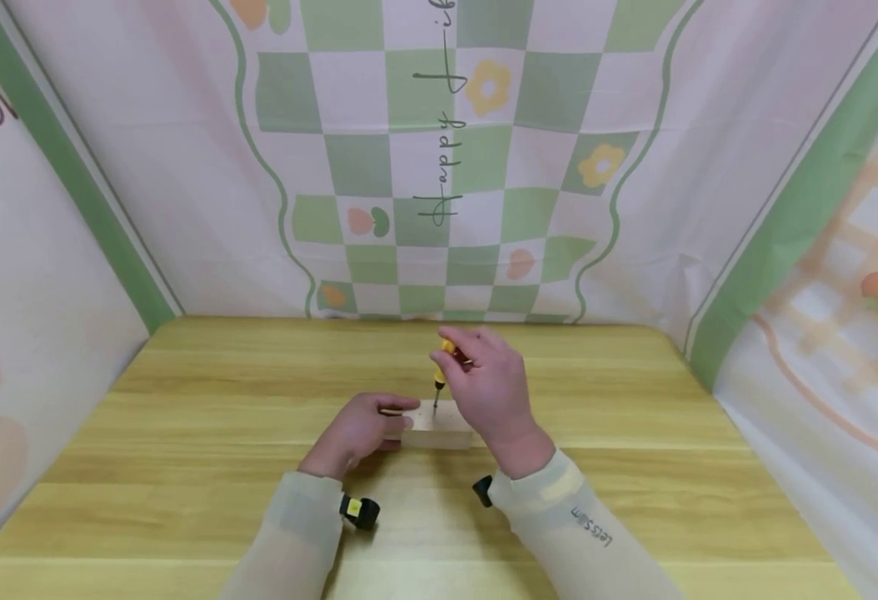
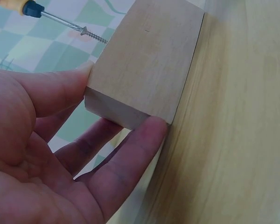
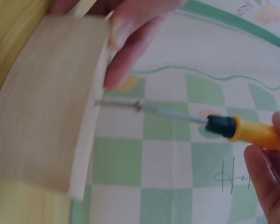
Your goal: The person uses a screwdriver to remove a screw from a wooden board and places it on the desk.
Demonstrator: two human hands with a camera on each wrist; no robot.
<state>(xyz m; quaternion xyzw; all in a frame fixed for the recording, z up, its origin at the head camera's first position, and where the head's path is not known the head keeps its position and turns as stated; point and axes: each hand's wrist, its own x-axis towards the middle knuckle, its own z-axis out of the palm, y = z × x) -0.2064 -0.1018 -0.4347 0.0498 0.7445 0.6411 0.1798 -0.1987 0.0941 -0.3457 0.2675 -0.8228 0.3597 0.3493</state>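
Note:
A pale wooden block [image 1: 439, 438] lies on the table, with small dark marks on its top face. My left hand [image 1: 361, 432] grips the block's left end, thumb and fingers spread along its edges. In the left wrist view the block [image 2: 147, 56] fills the upper middle. A screw [image 3: 116, 103] stands in the block's top face, much of its thread exposed. My right hand [image 1: 490, 385] pinches the yellow handle of a screwdriver [image 3: 259, 133] from above. Its shaft meets the screw head, nearly upright over the block.
The wood-grain table [image 1: 184, 400] spreads around both hands. Behind it hangs a green-and-white checked cloth [image 1: 416, 167], with printed cloth walls on both sides. Black wrist cameras [image 1: 361, 512] sit at both cuffs.

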